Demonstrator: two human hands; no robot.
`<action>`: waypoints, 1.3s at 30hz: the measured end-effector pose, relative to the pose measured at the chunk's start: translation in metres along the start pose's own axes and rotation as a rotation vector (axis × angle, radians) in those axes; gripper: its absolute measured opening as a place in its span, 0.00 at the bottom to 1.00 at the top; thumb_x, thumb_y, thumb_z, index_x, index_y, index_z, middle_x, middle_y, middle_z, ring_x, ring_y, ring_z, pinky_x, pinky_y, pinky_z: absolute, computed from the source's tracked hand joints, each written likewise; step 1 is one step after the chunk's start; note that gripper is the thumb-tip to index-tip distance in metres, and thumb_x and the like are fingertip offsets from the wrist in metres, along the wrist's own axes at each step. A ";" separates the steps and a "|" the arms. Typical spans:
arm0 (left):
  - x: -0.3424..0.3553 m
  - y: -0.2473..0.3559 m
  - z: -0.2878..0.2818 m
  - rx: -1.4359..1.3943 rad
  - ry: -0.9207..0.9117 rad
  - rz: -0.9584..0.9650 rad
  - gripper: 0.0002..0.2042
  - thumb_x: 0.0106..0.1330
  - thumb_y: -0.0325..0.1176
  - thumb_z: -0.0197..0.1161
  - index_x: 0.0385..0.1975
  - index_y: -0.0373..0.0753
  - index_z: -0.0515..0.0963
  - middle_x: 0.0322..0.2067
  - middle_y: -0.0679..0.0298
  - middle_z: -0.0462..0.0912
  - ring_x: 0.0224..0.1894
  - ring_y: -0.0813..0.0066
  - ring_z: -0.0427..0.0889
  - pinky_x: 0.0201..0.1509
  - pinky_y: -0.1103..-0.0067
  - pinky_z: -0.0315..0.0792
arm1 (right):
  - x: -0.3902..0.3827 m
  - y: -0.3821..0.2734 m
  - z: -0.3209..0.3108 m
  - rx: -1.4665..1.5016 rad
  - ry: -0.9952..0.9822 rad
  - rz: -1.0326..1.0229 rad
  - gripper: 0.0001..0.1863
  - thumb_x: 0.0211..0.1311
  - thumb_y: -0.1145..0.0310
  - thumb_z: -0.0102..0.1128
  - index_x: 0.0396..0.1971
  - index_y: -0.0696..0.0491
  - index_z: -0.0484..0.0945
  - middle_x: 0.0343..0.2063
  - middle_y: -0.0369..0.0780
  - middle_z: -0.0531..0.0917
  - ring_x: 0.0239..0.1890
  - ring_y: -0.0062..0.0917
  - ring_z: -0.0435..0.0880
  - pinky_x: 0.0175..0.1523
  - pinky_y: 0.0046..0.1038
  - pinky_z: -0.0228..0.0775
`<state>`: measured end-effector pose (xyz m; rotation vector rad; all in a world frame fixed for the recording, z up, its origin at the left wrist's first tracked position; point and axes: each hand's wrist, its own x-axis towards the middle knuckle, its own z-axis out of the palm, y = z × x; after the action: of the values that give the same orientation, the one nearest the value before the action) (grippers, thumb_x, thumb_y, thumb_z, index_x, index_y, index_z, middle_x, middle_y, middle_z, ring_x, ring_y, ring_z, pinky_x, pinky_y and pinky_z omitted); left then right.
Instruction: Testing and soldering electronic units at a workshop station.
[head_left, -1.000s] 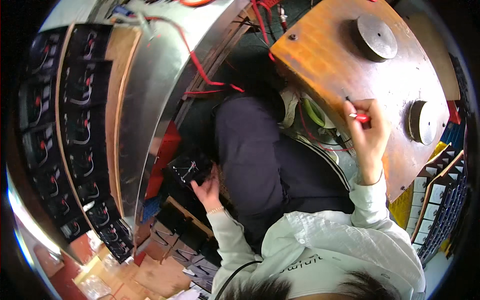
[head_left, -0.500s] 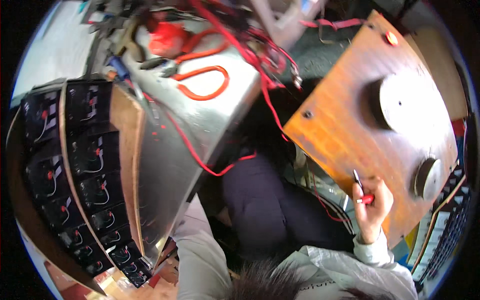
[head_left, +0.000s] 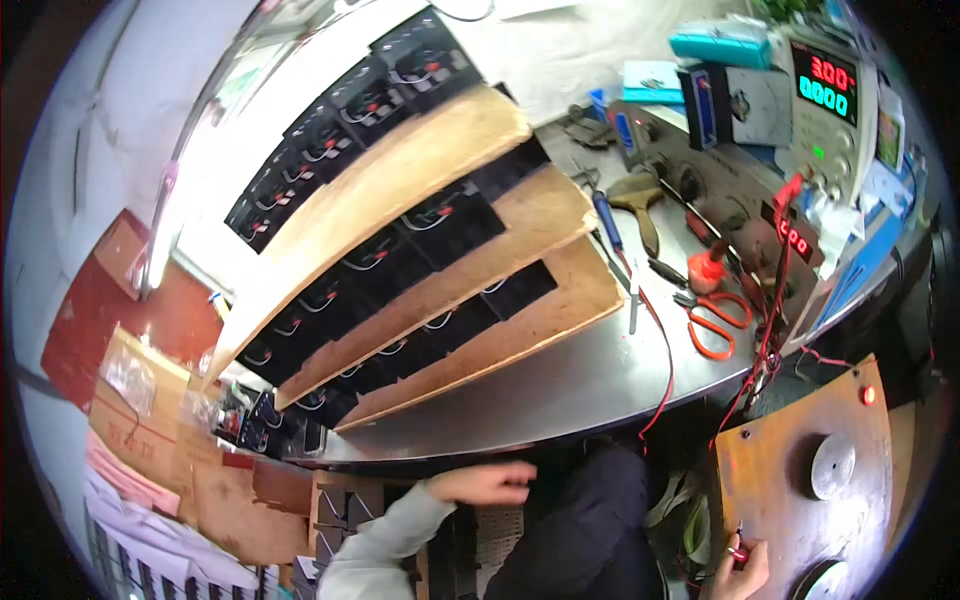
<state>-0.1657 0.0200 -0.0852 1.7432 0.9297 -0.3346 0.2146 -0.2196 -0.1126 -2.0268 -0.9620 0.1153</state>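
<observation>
My left hand (head_left: 485,483) reaches out just below the metal table's front edge, above a box of dark parts. Its fingers are stretched out, a little blurred, and nothing shows in them. At the lower right my right hand (head_left: 742,575) is closed around a small red tool (head_left: 739,553) with a thin dark tip; its exact kind cannot be made out. That hand rests over the near left part of a worn wooden board (head_left: 770,465), which carries a round metal disc (head_left: 832,467), a second disc (head_left: 822,580) and a lit red lamp (head_left: 869,395).
Wooden trays (head_left: 590,275) of black box-shaped units with wires stand on the metal table (head_left: 520,375). Orange-handled scissors (head_left: 712,345), a brush (head_left: 640,205), a blue-handled tool (head_left: 607,222) and red wires (head_left: 667,370) lie right of them. Behind stands a power supply (head_left: 826,120) with a lit display.
The view has swung, bringing trays and power supply into sight. My left hand, hidden by the table edge before, now shows with fingers stretched. My right hand still holds the red tool at the board.
</observation>
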 end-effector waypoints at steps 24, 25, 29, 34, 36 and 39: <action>-0.234 0.115 -0.481 -0.088 1.920 -0.542 0.81 0.29 0.60 0.85 0.73 0.45 0.20 0.71 0.35 0.40 0.71 0.45 0.56 0.69 0.59 0.61 | -0.008 0.038 0.009 -0.162 0.059 -0.045 0.14 0.63 0.60 0.68 0.28 0.57 0.82 0.20 0.46 0.82 0.19 0.30 0.80 0.27 0.29 0.74; -0.231 0.109 -0.499 -0.062 1.953 -0.567 0.81 0.29 0.60 0.85 0.74 0.46 0.21 0.70 0.34 0.39 0.71 0.43 0.53 0.70 0.57 0.59 | -0.009 0.038 0.010 -0.148 0.091 -0.025 0.14 0.63 0.60 0.67 0.28 0.57 0.81 0.20 0.46 0.82 0.19 0.29 0.80 0.27 0.29 0.74; -0.208 0.103 -0.522 -0.083 1.931 -0.597 0.78 0.31 0.54 0.86 0.74 0.51 0.24 0.70 0.35 0.42 0.70 0.39 0.54 0.70 0.52 0.58 | -0.003 0.028 0.008 -0.153 0.102 -0.064 0.14 0.64 0.61 0.67 0.27 0.57 0.81 0.19 0.44 0.83 0.18 0.27 0.79 0.26 0.29 0.73; -0.194 0.082 -0.517 -0.015 2.018 -0.549 0.71 0.39 0.47 0.84 0.75 0.54 0.26 0.69 0.33 0.45 0.68 0.40 0.59 0.69 0.56 0.61 | -0.004 0.018 0.014 -0.175 0.095 0.003 0.15 0.64 0.58 0.67 0.28 0.56 0.81 0.20 0.44 0.84 0.19 0.27 0.81 0.26 0.29 0.75; -0.195 0.081 -0.507 0.006 2.039 -0.540 0.69 0.41 0.45 0.82 0.75 0.54 0.27 0.67 0.34 0.47 0.65 0.39 0.65 0.68 0.57 0.63 | -0.008 0.018 0.015 -0.192 0.092 0.004 0.16 0.64 0.58 0.67 0.28 0.56 0.81 0.20 0.44 0.84 0.20 0.27 0.81 0.27 0.29 0.75; -0.208 0.076 -0.486 0.084 2.043 -0.442 0.66 0.42 0.44 0.80 0.75 0.52 0.31 0.65 0.33 0.51 0.62 0.38 0.68 0.67 0.60 0.65 | -0.014 0.020 0.015 -0.209 0.091 0.008 0.16 0.64 0.57 0.67 0.29 0.56 0.81 0.21 0.44 0.84 0.20 0.27 0.82 0.27 0.29 0.75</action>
<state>-0.3513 0.3604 0.2819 1.4675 2.6426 1.4799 0.2101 -0.2259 -0.1398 -2.2063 -0.9407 -0.0764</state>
